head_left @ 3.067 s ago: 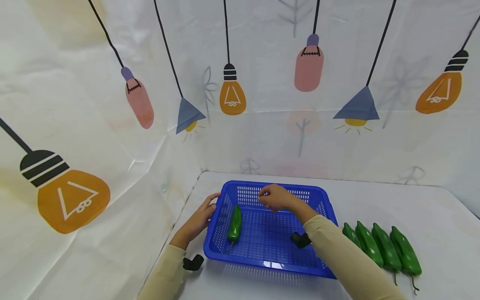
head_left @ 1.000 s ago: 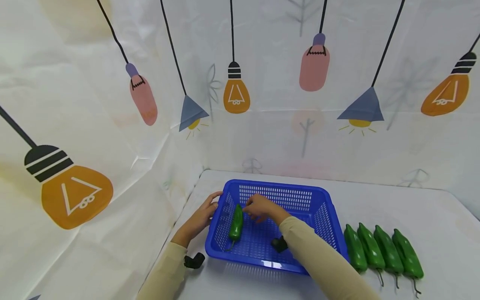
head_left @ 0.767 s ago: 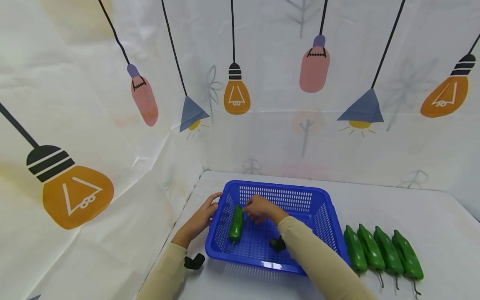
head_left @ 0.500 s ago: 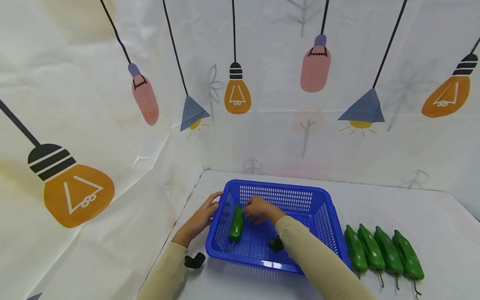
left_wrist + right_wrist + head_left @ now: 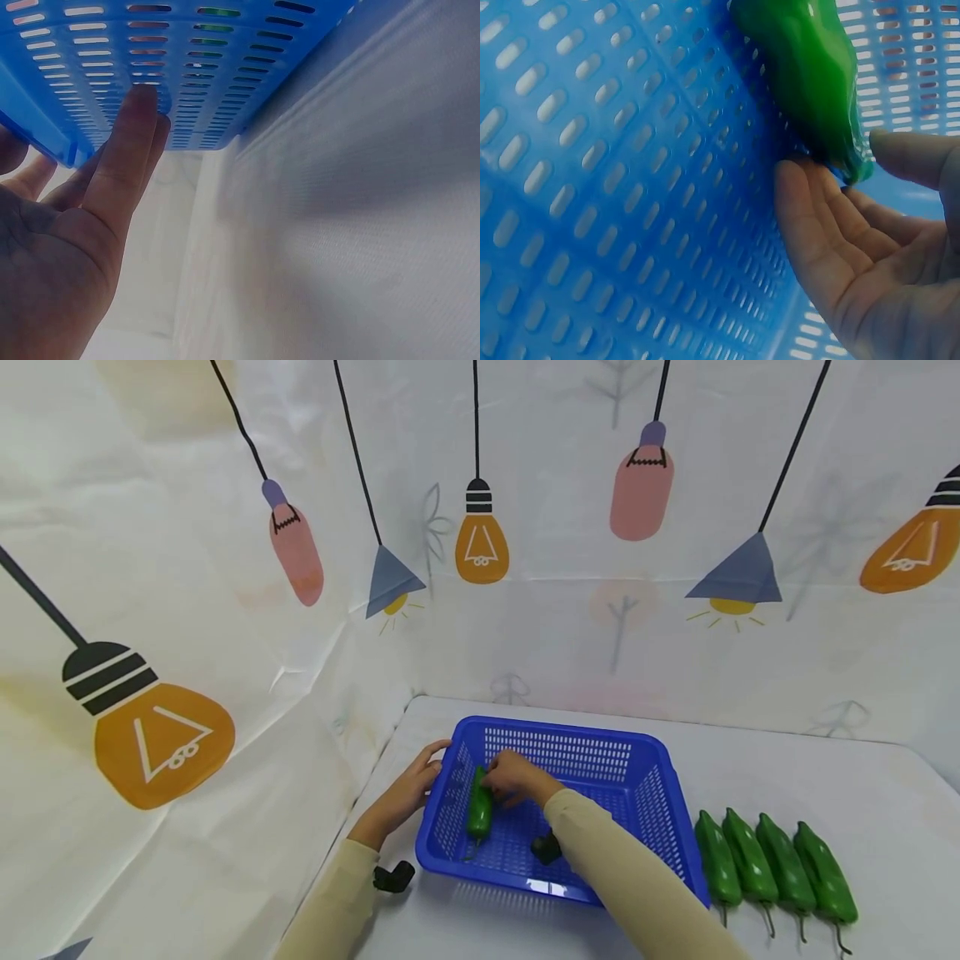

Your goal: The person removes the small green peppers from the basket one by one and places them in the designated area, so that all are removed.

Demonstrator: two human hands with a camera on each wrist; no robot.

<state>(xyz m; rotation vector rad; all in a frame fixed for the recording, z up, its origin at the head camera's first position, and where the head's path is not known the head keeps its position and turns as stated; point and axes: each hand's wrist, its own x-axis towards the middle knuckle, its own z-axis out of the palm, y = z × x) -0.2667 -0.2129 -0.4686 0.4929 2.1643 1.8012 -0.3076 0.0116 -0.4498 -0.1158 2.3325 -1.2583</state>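
A blue slotted plastic basket stands on the white table. Inside, along its left side, lies a green pepper, stem toward the person. My right hand reaches into the basket and pinches this pepper near its tip. In the right wrist view, the right hand's fingers lie on one side of the green pepper and the thumb on the other. My left hand rests against the basket's outer left wall. In the left wrist view, straight fingers touch that slotted wall.
To the right of the basket, several green peppers lie side by side on the white table. White sheets with printed lamps close off the back and the left. Small black devices sit at both wrists.
My right hand has come down and leftward into the basket to the pepper. The pepper's stem end has shifted slightly right. My left hand has stayed at the basket's side.
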